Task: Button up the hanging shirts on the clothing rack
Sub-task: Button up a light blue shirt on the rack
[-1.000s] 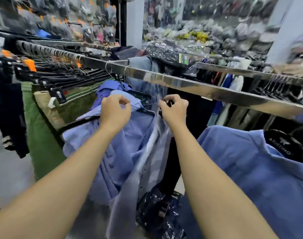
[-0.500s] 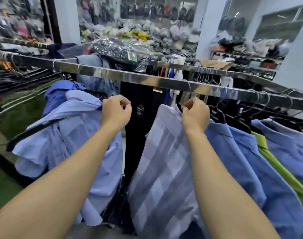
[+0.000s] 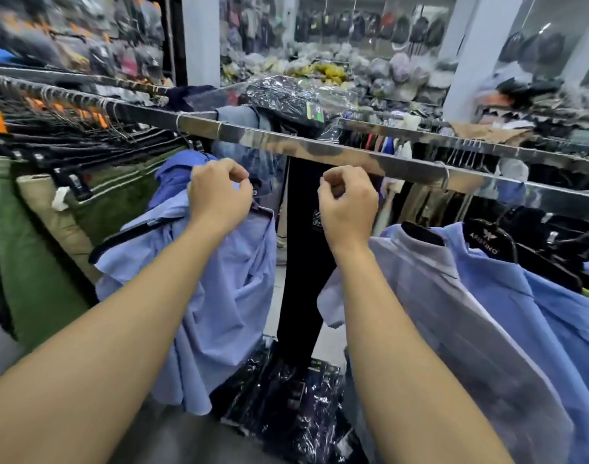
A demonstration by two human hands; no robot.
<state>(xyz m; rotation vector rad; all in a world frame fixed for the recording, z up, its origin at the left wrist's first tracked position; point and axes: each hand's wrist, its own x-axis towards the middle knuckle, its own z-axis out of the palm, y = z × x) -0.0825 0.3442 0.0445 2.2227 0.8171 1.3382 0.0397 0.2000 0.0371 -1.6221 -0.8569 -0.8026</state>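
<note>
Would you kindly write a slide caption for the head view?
Both hands, left hand and right hand, raised with curled fingers between blue shirts under a metal rail.

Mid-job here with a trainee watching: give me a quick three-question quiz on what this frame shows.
1. True or false: the right hand grips the chrome rail.
2. Which garment hangs straight down between the two hands? A) black trousers B) a green jacket C) a yellow shirt
3. Fill in: the left hand is at the collar of a light ____ shirt.

Key:
1. False. Its fingers are curled just below the rail; nothing visibly held.
2. A, the black trousers.
3. blue
</note>
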